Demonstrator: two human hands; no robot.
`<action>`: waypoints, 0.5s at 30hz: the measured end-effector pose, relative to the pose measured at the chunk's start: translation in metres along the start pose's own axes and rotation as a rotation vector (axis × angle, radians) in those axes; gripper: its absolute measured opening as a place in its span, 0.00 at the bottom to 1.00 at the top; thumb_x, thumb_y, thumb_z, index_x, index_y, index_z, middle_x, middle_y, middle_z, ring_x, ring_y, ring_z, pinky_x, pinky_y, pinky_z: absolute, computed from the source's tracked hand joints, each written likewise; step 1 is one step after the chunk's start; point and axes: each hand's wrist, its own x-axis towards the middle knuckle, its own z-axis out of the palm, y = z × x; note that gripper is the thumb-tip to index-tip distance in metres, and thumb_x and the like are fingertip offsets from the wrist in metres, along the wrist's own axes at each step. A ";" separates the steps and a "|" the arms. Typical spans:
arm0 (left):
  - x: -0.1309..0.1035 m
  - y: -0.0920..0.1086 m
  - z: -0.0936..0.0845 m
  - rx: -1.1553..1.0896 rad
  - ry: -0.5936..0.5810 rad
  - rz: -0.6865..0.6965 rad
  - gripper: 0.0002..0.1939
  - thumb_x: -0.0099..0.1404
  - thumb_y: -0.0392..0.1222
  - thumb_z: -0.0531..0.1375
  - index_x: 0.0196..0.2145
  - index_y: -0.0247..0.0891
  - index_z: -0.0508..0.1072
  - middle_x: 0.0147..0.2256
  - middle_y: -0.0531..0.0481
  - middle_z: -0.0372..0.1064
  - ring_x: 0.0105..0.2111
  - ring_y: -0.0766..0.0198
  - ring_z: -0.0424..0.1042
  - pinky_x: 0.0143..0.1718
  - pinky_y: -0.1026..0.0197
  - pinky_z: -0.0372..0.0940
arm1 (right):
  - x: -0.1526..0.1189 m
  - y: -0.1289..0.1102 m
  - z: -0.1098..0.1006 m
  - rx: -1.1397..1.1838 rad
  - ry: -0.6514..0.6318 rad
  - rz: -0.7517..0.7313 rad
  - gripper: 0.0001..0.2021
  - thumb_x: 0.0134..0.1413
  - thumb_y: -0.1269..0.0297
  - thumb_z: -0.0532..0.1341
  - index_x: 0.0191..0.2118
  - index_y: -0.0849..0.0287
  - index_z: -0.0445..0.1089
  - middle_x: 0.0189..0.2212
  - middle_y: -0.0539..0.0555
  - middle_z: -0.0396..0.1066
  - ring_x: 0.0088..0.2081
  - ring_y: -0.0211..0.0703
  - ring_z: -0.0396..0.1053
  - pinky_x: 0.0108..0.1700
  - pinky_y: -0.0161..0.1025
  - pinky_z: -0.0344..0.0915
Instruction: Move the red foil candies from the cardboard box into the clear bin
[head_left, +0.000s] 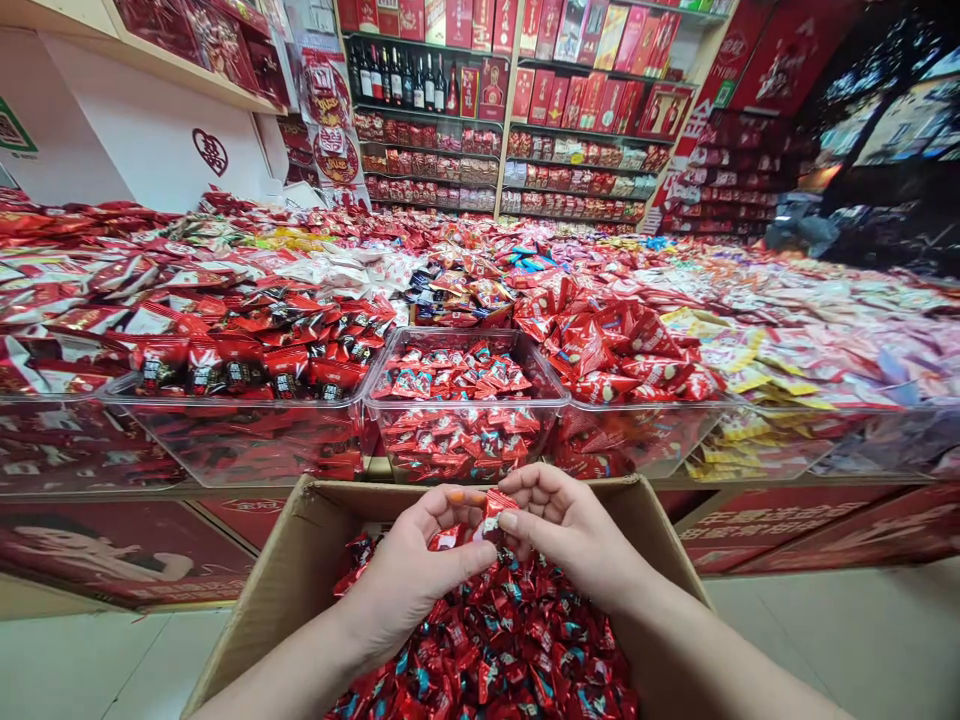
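Note:
A red wrapped candy (495,510) with a pale patch is pinched at the fingertips of my right hand (574,530), the thumb across its front. My left hand (427,550) curls in from the other side, its thumb tip at the candy's lower edge and its fingers partly hidden behind. Another red wrapper shows in the gap between the left thumb and fingers; whether it is held I cannot tell. Both hands are above an open cardboard box (262,590), which contains a heap of red candies (510,640) with teal marks.
Directly beyond the box is a clear plastic bin (469,403) with similar red candies. Bins of dark-red packets (240,365) and red pouches (622,350) flank it. Further back are more candy piles and shelves with bottles (397,80) and gift boxes (577,100).

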 end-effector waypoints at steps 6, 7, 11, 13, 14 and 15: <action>-0.003 0.005 0.000 0.005 -0.021 -0.008 0.19 0.48 0.33 0.62 0.39 0.41 0.66 0.32 0.52 0.67 0.30 0.68 0.64 0.32 0.66 0.60 | -0.002 -0.007 -0.006 0.008 -0.034 -0.021 0.15 0.45 0.68 0.60 0.40 0.59 0.59 0.23 0.45 0.60 0.20 0.29 0.60 0.20 0.27 0.58; -0.003 0.005 -0.002 -0.015 -0.037 -0.036 0.19 0.48 0.33 0.62 0.40 0.40 0.65 0.32 0.52 0.67 0.29 0.69 0.64 0.30 0.67 0.60 | -0.003 -0.009 -0.007 -0.082 -0.052 -0.092 0.15 0.45 0.70 0.59 0.42 0.58 0.59 0.25 0.47 0.61 0.24 0.31 0.62 0.23 0.29 0.61; 0.002 0.005 -0.009 -0.112 -0.074 -0.127 0.18 0.49 0.31 0.61 0.39 0.38 0.64 0.31 0.50 0.67 0.24 0.74 0.63 0.24 0.71 0.58 | -0.005 -0.012 -0.006 -0.600 -0.197 -0.455 0.18 0.45 0.78 0.55 0.44 0.55 0.62 0.45 0.55 0.59 0.46 0.41 0.59 0.45 0.39 0.60; 0.003 0.005 -0.011 -0.164 -0.097 -0.160 0.18 0.49 0.30 0.61 0.39 0.37 0.64 0.30 0.51 0.67 0.23 0.75 0.63 0.23 0.72 0.58 | -0.007 -0.009 -0.006 -0.746 -0.239 -0.569 0.19 0.47 0.79 0.53 0.44 0.55 0.62 0.45 0.55 0.60 0.47 0.40 0.59 0.47 0.39 0.59; 0.003 0.006 -0.012 -0.187 -0.098 -0.178 0.17 0.50 0.31 0.61 0.39 0.36 0.64 0.29 0.51 0.66 0.23 0.75 0.64 0.22 0.73 0.58 | -0.008 -0.007 -0.006 -0.783 -0.223 -0.617 0.18 0.48 0.79 0.52 0.45 0.55 0.62 0.43 0.55 0.62 0.45 0.39 0.60 0.45 0.38 0.61; 0.003 0.006 -0.013 -0.210 -0.085 -0.193 0.15 0.51 0.34 0.60 0.38 0.37 0.64 0.28 0.52 0.66 0.22 0.75 0.64 0.21 0.73 0.58 | -0.009 -0.006 -0.006 -0.811 -0.189 -0.661 0.17 0.49 0.78 0.52 0.45 0.55 0.61 0.40 0.54 0.64 0.42 0.38 0.62 0.43 0.38 0.62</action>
